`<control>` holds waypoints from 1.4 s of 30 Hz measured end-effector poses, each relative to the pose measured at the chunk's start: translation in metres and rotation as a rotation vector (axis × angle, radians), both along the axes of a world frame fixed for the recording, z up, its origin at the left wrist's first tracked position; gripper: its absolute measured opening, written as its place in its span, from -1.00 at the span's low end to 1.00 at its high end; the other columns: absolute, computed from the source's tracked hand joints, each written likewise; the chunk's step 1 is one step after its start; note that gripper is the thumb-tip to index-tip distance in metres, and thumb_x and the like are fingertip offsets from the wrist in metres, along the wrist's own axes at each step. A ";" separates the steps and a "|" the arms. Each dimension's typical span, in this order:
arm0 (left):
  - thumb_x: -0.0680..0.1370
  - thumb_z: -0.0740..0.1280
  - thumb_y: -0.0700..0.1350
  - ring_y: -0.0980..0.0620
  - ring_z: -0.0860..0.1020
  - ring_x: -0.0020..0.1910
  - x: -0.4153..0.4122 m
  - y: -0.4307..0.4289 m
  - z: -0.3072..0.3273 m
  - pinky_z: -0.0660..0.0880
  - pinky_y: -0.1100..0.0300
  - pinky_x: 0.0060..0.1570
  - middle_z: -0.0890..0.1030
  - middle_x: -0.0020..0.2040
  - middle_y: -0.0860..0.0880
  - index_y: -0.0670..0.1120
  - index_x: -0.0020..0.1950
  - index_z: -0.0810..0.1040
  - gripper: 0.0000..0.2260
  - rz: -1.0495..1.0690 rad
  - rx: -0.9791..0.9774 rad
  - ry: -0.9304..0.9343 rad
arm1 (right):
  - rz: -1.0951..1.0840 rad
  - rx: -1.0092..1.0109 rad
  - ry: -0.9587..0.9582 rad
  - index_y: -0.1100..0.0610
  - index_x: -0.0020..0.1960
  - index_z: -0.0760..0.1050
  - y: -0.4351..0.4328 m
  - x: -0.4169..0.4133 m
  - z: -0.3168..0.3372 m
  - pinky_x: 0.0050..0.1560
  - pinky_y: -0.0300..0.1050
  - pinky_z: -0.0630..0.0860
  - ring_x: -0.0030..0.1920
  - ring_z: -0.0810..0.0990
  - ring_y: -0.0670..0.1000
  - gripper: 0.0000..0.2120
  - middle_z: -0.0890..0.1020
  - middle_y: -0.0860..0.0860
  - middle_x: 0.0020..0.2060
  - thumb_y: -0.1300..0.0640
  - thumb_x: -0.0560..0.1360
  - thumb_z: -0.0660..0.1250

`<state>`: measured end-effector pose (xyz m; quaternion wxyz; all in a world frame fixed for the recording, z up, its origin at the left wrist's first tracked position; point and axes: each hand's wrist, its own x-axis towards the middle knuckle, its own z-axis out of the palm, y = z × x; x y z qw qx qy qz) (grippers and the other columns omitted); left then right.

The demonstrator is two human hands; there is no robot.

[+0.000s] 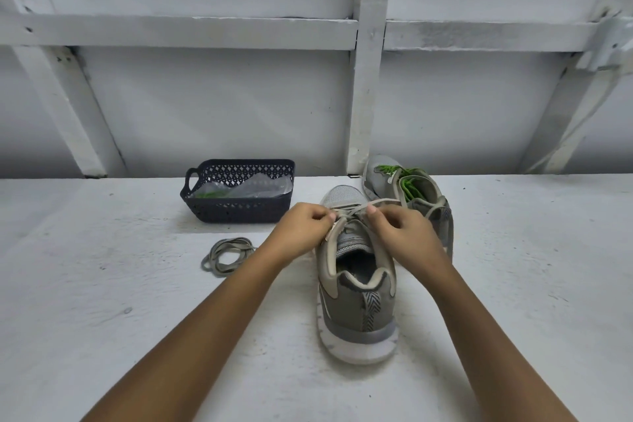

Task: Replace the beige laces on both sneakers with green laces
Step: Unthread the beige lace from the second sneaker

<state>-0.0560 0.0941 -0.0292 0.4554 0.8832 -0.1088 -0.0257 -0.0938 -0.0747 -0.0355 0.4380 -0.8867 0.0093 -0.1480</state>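
Toward the toe end of the near grey mesh sneaker (pixel 359 305), left grip (pixel 306 226) and right grip (pixel 400 229) each pinch its flat beige lace (pixel 349 211); the shoe's long axis points away, heel nearest.

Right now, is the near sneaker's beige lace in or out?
Partly in: left hand and right hand pinch the beige lace, threaded through the near sneaker.

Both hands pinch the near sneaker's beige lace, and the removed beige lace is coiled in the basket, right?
No: the head view shows the coiled beige lace on the table, in front of the basket, not in it. The rest holds.
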 end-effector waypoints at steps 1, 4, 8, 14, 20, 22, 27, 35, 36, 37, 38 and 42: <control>0.58 0.28 -0.11 0.21 0.55 -0.18 0.002 0.000 0.002 0.43 0.29 -0.16 0.66 -0.07 0.00 -0.11 0.05 0.67 -0.81 -0.009 -0.006 -0.006 | 0.003 -0.003 -0.007 0.04 -0.05 0.62 -0.001 -0.001 -0.001 -0.20 -0.37 0.37 -0.17 0.51 -0.24 -0.71 0.59 -0.19 -0.25 -0.09 0.56 0.20; 0.54 0.34 -0.17 0.36 0.42 -0.52 0.010 0.001 0.003 0.29 0.47 -0.47 0.59 -0.32 0.08 -0.11 -0.01 0.68 -0.87 -0.038 -0.054 -0.014 | -0.005 -0.017 -0.041 0.04 -0.01 0.62 0.000 -0.001 -0.004 -0.20 -0.37 0.37 -0.20 0.48 -0.29 -0.72 0.53 -0.26 -0.29 -0.09 0.55 0.22; 0.52 0.37 -0.22 0.24 0.45 -0.43 0.015 -0.003 0.008 0.40 0.34 -0.29 0.53 -0.36 0.04 -0.13 -0.11 0.64 -0.94 -0.050 -0.102 0.080 | -0.025 -0.030 -0.081 0.06 0.01 0.62 0.003 -0.002 -0.006 -0.21 -0.37 0.37 -0.21 0.48 -0.29 -0.72 0.52 -0.25 -0.30 -0.08 0.55 0.23; 0.54 0.25 -0.28 0.05 0.42 -0.34 0.028 -0.009 0.014 0.40 0.27 -0.34 0.49 -0.33 -0.03 -0.08 -0.28 0.50 -0.78 -0.069 -0.039 0.169 | -0.044 -0.089 -0.083 0.06 -0.01 0.61 0.004 -0.004 -0.007 -0.22 -0.26 0.41 -0.18 0.54 -0.12 -0.71 0.59 -0.13 -0.26 -0.09 0.55 0.21; 0.53 0.09 -0.36 0.02 0.40 -0.39 0.044 -0.017 0.023 0.32 0.33 -0.42 0.48 -0.34 -0.11 -0.15 -0.33 0.43 -0.72 -0.103 0.065 0.159 | -0.075 -0.140 -0.102 0.08 -0.01 0.60 0.009 -0.006 -0.006 -0.10 -0.06 0.54 -0.15 0.58 -0.02 -0.71 0.61 -0.07 -0.24 -0.08 0.56 0.20; 0.53 0.11 -0.34 -0.02 0.32 -0.32 0.047 -0.019 0.029 0.25 0.20 -0.31 0.41 -0.26 -0.14 -0.17 -0.22 0.42 -0.81 -0.124 0.127 0.131 | -0.092 -0.153 -0.102 0.08 -0.02 0.60 0.009 -0.006 -0.007 -0.10 -0.03 0.55 -0.15 0.59 0.01 -0.70 0.63 -0.04 -0.22 -0.09 0.56 0.20; 0.58 0.20 -0.22 0.08 0.29 -0.36 0.053 -0.021 0.035 0.17 0.22 -0.39 0.42 -0.30 -0.02 -0.05 -0.23 0.44 -0.80 -0.115 0.037 0.142 | -0.109 -0.188 -0.109 0.10 -0.05 0.58 0.010 -0.007 -0.007 -0.16 -0.07 0.53 -0.20 0.57 -0.01 -0.69 0.56 -0.07 -0.28 -0.10 0.56 0.18; 0.55 0.32 0.05 0.14 0.52 -0.23 0.041 0.004 0.018 0.45 0.21 -0.27 0.58 -0.19 0.04 -0.04 -0.03 0.46 -0.83 -0.065 -0.055 0.205 | -0.122 -0.229 -0.122 0.12 -0.09 0.55 0.010 -0.005 -0.008 -0.26 -0.14 0.38 -0.24 0.51 -0.01 -0.67 0.55 -0.06 -0.30 -0.10 0.57 0.17; 0.53 0.34 0.08 0.14 0.52 -0.22 0.037 0.007 0.015 0.47 0.20 -0.25 0.58 -0.19 0.05 -0.02 -0.09 0.49 -0.82 -0.093 -0.026 0.200 | -0.123 -0.235 -0.130 0.12 -0.09 0.56 0.010 -0.005 -0.008 -0.26 -0.15 0.37 -0.24 0.52 -0.01 -0.67 0.57 -0.04 -0.29 -0.10 0.57 0.17; 0.52 0.35 0.08 0.13 0.52 -0.23 0.034 0.007 0.013 0.48 0.19 -0.23 0.58 -0.20 0.05 -0.02 -0.13 0.51 -0.81 -0.119 -0.019 0.193 | -0.123 -0.239 -0.135 0.12 -0.08 0.56 0.010 -0.005 -0.007 -0.26 -0.14 0.39 -0.22 0.54 0.00 -0.66 0.59 -0.02 -0.26 -0.11 0.56 0.17; 0.52 0.37 0.06 0.13 0.52 -0.24 0.030 0.007 0.011 0.49 0.17 -0.21 0.57 -0.21 0.04 -0.03 -0.15 0.54 -0.82 -0.135 -0.036 0.183 | -0.118 -0.239 -0.136 0.11 -0.06 0.57 0.010 -0.005 -0.007 -0.23 -0.12 0.43 -0.19 0.56 0.01 -0.66 0.61 -0.01 -0.23 -0.13 0.56 0.18; 0.56 0.33 -0.12 0.10 0.53 -0.30 0.027 0.000 0.008 0.54 0.09 -0.16 0.57 -0.27 -0.01 -0.08 -0.24 0.53 -0.83 -0.066 -0.133 0.103 | -0.104 -0.243 -0.118 0.07 0.03 0.57 0.009 -0.006 -0.005 -0.13 -0.10 0.52 -0.11 0.59 -0.01 -0.61 0.66 0.01 -0.12 -0.22 0.49 0.25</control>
